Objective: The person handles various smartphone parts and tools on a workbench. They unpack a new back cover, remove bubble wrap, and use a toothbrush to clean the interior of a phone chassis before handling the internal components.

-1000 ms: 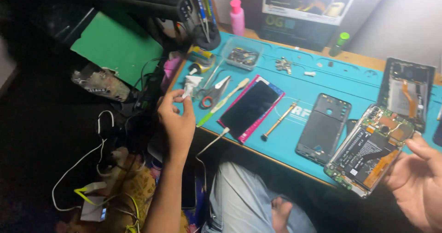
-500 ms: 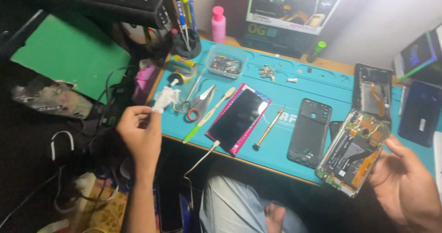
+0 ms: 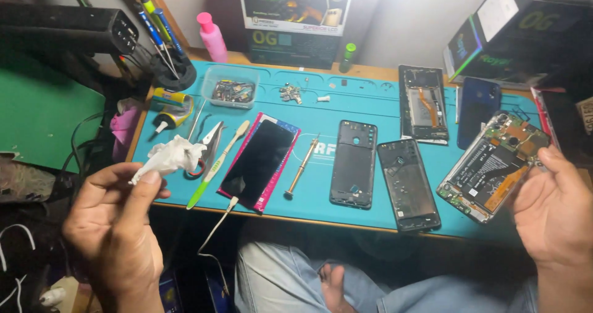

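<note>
**Opened phone in one hand, tissue wad in the other**

The left hand pinches a crumpled white tissue wad between thumb and fingertips, held off the mat's edge at about eight o'clock. The right hand, at four o'clock, curls its fingers around the lower end of an opened phone body with bare circuit board and orange ribbon cable, which lies tilted over the teal rubber work mat. Judging by the layout, disassembly is well along: a black back cover and a dark inner frame lie side by side at centre, with a brass-handled screwdriver at their nine o'clock. The exposed board looks untouched by the tissue; any wiping and all reassembly appear left.
</note>
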